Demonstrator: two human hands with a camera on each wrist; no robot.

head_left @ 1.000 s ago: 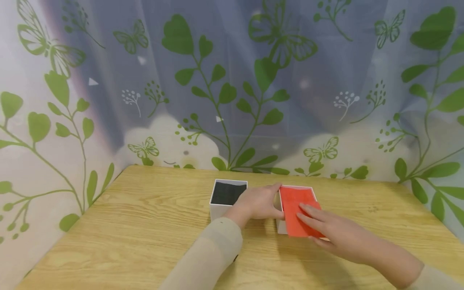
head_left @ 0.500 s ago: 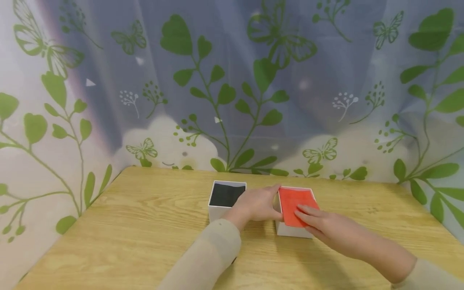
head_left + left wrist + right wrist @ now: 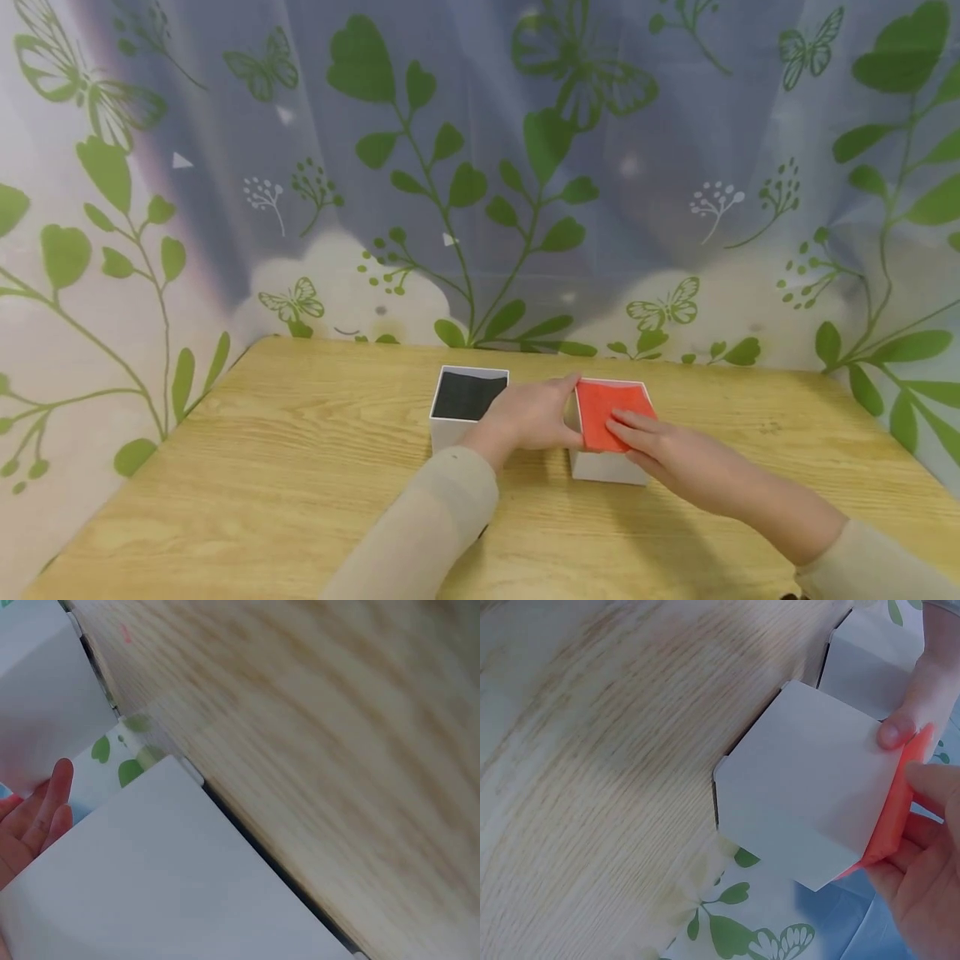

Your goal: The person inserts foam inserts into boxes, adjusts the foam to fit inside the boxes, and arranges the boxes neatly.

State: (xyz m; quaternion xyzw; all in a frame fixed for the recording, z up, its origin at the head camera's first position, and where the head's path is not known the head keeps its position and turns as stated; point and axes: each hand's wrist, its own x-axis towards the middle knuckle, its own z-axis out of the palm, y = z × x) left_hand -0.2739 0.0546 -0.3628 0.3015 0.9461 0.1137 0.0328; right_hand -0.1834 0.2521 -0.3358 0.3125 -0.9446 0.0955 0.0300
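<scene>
Seating step in hand: left hand (image 3: pixel 534 415) grips the right-hand white box (image 3: pixel 604 466) while right hand (image 3: pixel 660 450), fingers flat together, presses the red insert (image 3: pixel 606 402) into its top; next, press level.

Home-like recording booth: leaf-print curtain (image 3: pixel 480 167), wooden table (image 3: pixel 262 483).
</scene>
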